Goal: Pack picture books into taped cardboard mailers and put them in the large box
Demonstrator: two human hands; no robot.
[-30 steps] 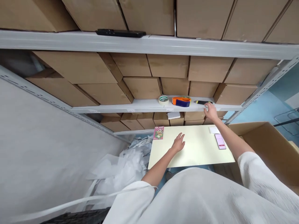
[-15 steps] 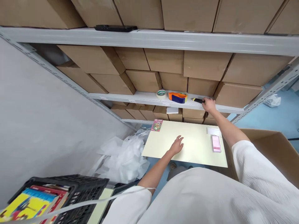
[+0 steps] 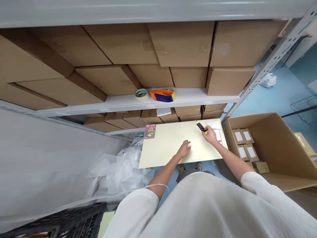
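A black and yellow utility knife (image 3: 201, 127) is gripped in my right hand (image 3: 210, 135), held above the right part of a pale yellow board (image 3: 163, 148). My left hand (image 3: 183, 149) hovers over or rests on the middle of that board with its fingers apart and nothing in them. Beyond my left hand, a small pink picture card or booklet (image 3: 150, 131) lies at the board's far left corner. A white packet (image 3: 214, 125) and a phone-like item with a pale screen (image 3: 218, 136) lie near my right hand, partly covered by it.
On the shelf (image 3: 190, 94) ahead sit a tape roll (image 3: 142, 94) and an orange-blue tape dispenser (image 3: 162, 95), before stacked cartons (image 3: 184, 43). An open carton (image 3: 292, 145) with small boxes stands right. White wrapping sheets (image 3: 123, 172) and a black crate (image 3: 81, 221) are at left.
My right hand has lifted the utility knife off the shelf and brought it back over the board. The view has shifted to the right, showing more of the open carton.
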